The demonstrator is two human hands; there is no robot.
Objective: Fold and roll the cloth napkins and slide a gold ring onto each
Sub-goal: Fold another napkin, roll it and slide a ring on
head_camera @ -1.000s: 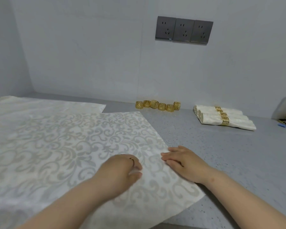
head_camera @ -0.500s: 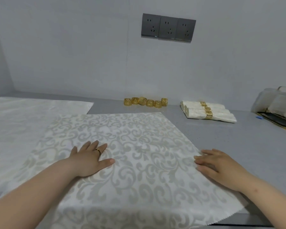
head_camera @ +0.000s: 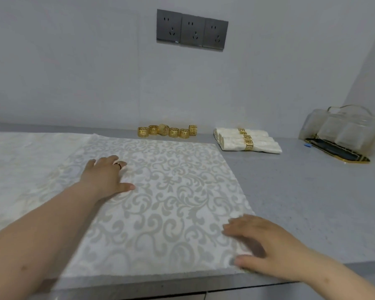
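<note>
Damask napkin (head_camera: 160, 191) flat on the table (head_camera: 312, 202), left hand (head_camera: 105, 177) and right hand (head_camera: 266, 245) both pressing it, fingers straight.

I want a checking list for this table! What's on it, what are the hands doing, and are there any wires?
Surface: grey counter, partly covered by cloth.
Job's things: patterned napkin spread flat; plain cloth lying at its left; six loose gold rings by the wall; rolled napkins already wearing rings.
Clutter: clear container on a black gold-edged tray, far right.
Grippers: left hand flat on the patterned napkin; right hand, blurred, flat on its near right edge.
Cables: nothing seen.
Surroundings: pale wall with three sockets.
</note>
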